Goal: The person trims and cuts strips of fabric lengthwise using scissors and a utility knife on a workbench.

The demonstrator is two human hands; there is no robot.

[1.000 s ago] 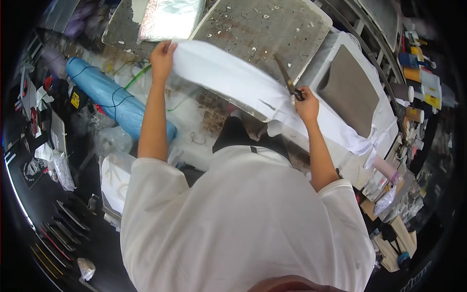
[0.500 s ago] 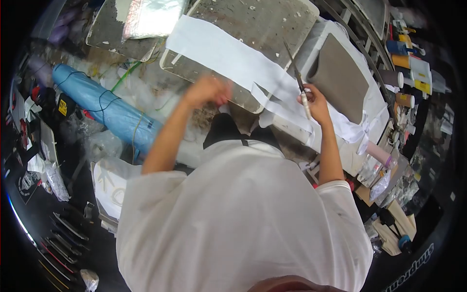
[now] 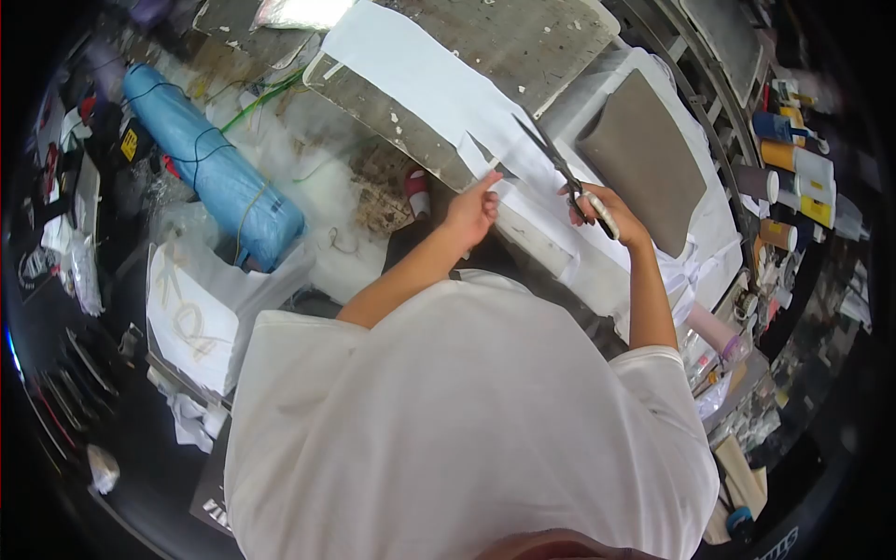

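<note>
A long strip of white fabric (image 3: 420,79) lies slantwise over the worn grey board (image 3: 523,47), with a slit at its lower edge. My left hand (image 3: 473,213) is at the slit, fingers bent together and fingertips against the fabric's edge; whether cloth is pinched there is hard to make out. My right hand (image 3: 611,213) holds a pair of dark scissors (image 3: 553,159) with a white-wrapped handle. The blades point up and left over the fabric, slightly apart.
A grey-brown pad (image 3: 649,159) lies on white cloth at the right. A blue wrapped roll (image 3: 210,163) sits at the left, near a box with white sheets (image 3: 191,313). Cups and containers (image 3: 798,173) stand far right. A pink-purple cylinder (image 3: 714,331) is below the pad.
My left hand let go of the fabric's far left end and moved right and down to the slit. The scissors, still in my right hand, swung and now point further left.
</note>
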